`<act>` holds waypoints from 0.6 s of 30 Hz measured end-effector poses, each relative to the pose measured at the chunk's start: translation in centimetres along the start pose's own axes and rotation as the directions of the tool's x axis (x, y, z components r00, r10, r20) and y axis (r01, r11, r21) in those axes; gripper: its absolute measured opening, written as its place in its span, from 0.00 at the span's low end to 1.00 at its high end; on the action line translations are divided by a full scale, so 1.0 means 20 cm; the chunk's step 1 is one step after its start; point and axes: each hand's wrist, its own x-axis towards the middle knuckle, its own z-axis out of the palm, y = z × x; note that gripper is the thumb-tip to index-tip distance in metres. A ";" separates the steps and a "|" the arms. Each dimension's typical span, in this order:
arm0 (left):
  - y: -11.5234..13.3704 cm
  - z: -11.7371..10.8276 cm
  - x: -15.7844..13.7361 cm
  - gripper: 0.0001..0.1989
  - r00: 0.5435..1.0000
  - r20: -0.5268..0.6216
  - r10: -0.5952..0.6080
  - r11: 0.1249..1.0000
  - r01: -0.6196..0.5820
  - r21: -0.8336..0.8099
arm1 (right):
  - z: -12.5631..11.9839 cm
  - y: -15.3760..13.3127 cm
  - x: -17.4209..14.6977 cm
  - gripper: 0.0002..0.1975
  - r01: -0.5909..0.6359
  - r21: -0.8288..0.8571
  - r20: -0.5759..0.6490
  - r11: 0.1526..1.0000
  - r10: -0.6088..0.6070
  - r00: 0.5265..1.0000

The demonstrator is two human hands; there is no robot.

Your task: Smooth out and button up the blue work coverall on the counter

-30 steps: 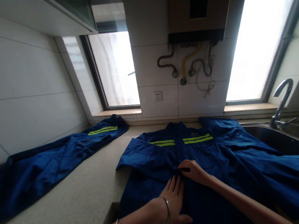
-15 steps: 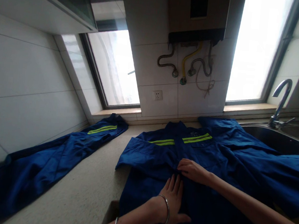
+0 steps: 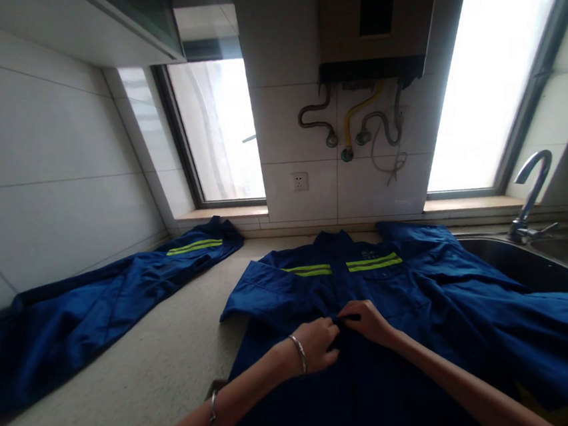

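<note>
A blue work jacket (image 3: 276,298) lies spread over the counter, front side up, with yellow-green stripes across its chest and its collar towards the wall. My left hand (image 3: 317,345), a bangle at its wrist, has its fingers curled in at the jacket's front opening. Right beside it, my right hand (image 3: 366,321) pinches the dark cloth edge of the same opening. The fingertips of both hands are close together, and the exact bit of cloth between them is partly hidden.
Another blue garment (image 3: 100,296) with a striped patch lies along the left wall on the pale counter (image 3: 176,336). At the right stand a sink (image 3: 491,250) and tap (image 3: 532,190). A water heater (image 3: 375,27) with pipes hangs above, between two windows.
My left hand was lying flat with fingers stretched on the jacket; it has moved up and curled its fingers in next to my right hand. The right hand stays at the opening.
</note>
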 end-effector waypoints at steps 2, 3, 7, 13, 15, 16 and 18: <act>-0.07 0.00 0.03 0.22 0.998 -0.049 -0.029 0.996 0.033 0.078 | 0.01 0.02 0.00 0.10 -0.101 0.134 -0.058 0.986 0.109 0.992; -0.10 0.01 0.04 0.23 0.997 -0.071 -0.026 0.993 0.034 0.116 | 0.02 0.03 0.01 0.09 -0.145 0.195 -0.075 0.970 0.163 0.984; -0.17 0.08 0.09 0.14 0.991 -0.120 0.057 0.973 -0.028 0.230 | 0.02 0.04 0.03 0.13 -0.310 0.403 -0.142 0.861 0.394 0.908; -0.19 0.12 0.11 0.15 0.957 -0.253 0.144 0.957 -0.069 0.283 | -0.01 -0.04 0.03 0.21 -0.325 0.610 -0.194 0.723 0.533 0.823; -0.18 0.12 0.11 0.13 0.928 -0.313 0.201 0.951 -0.109 0.290 | -0.03 -0.09 0.02 0.21 -0.295 0.606 -0.234 0.739 0.520 0.822; -0.18 0.12 0.10 0.11 0.905 -0.358 0.229 0.950 -0.128 0.283 | -0.03 -0.11 0.02 0.20 -0.279 0.591 -0.259 0.757 0.505 0.823; -0.18 0.12 0.09 0.10 0.846 -0.468 0.258 0.958 -0.159 0.241 | -0.05 -0.15 0.01 0.18 -0.243 0.548 -0.311 0.801 0.465 0.829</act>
